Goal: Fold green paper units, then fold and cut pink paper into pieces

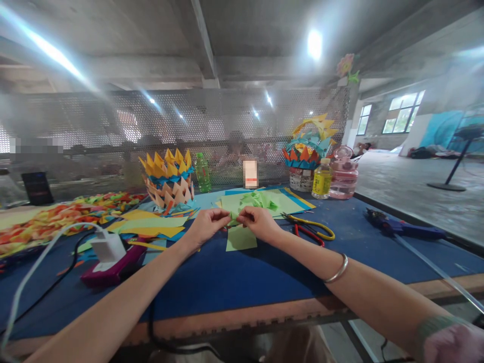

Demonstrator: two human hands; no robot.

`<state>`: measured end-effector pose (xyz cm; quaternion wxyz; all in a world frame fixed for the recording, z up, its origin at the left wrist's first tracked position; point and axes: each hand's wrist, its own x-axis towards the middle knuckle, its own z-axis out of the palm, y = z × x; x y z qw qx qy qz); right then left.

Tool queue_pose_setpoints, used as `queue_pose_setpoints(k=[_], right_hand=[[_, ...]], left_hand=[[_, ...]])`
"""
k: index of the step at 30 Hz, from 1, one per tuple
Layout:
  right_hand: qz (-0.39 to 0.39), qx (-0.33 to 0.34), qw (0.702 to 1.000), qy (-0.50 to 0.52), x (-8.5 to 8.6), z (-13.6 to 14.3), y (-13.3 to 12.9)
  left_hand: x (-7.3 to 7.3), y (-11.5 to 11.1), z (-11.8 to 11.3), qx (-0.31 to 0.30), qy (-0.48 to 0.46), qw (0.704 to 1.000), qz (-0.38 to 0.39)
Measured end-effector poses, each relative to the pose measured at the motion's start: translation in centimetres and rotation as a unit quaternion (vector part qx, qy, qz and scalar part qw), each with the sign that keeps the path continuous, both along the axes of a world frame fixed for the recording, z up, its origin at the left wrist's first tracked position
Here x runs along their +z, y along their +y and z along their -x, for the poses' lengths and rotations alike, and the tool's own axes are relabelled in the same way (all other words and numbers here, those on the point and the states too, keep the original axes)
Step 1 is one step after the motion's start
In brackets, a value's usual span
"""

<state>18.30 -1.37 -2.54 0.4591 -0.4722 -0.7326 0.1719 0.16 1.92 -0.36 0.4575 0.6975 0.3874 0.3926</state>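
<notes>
My left hand (207,226) and my right hand (260,223) meet near the table's middle, each pinching a small piece of light green paper (234,218). A flat light green square (241,239) lies on the blue table just below them. Behind my fingers, a heap of folded green pieces (260,199) rests on stacked coloured sheets (298,199). Yellow-and-red handled pliers (313,228) lie right of my right hand. My right wrist wears a silver bangle (338,269).
A purple power strip (113,267) with a white charger and cables is at left, beside paper strips. Folded-paper baskets (169,179) and bottles (321,179) stand at the back. A blue glue gun (406,228) lies at right. The blue table's wooden edge (234,322) runs in front.
</notes>
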Motion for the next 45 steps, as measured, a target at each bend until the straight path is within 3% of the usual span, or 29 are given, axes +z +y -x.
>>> queue_pose_setpoints(k=[8, 17, 21, 24, 27, 33, 39, 45], right_hand=[[-0.009, 0.005, 1.000, 0.001, 0.0, -0.1, 0.1], [0.002, 0.020, 1.000, 0.009, -0.3, -0.4, 0.6], [-0.018, 0.016, 1.000, -0.002, -0.3, -0.4, 0.5], [0.009, 0.024, 0.999, 0.020, -0.4, -0.3, 0.7], [0.052, 0.029, 0.998, 0.023, -0.6, -0.4, 0.9], [0.100, 0.057, 0.993, -0.024, -1.1, -0.7, 1.0], [0.098, 0.072, 0.990, -0.066, -1.0, -0.9, 0.8], [0.096, 0.079, 0.988, -0.089, -0.9, -1.1, 0.7]], left_hand=[[-0.1, 0.2, 0.0, -0.006, -0.039, 0.998, 0.038], [0.4, 0.2, 0.1, 0.011, -0.037, 0.999, 0.014], [0.1, 0.3, 0.2, -0.011, -0.028, 0.999, 0.014], [-0.2, 0.3, 0.3, -0.036, -0.019, 0.999, 0.028], [-0.4, 0.2, 0.3, -0.042, 0.017, 0.998, 0.032], [-0.3, 0.2, 0.3, -0.023, 0.104, 0.992, -0.069], [-0.9, 0.3, 0.5, -0.054, 0.187, 0.976, -0.095], [-1.1, 0.0, 0.3, -0.050, 0.208, 0.970, -0.118]])
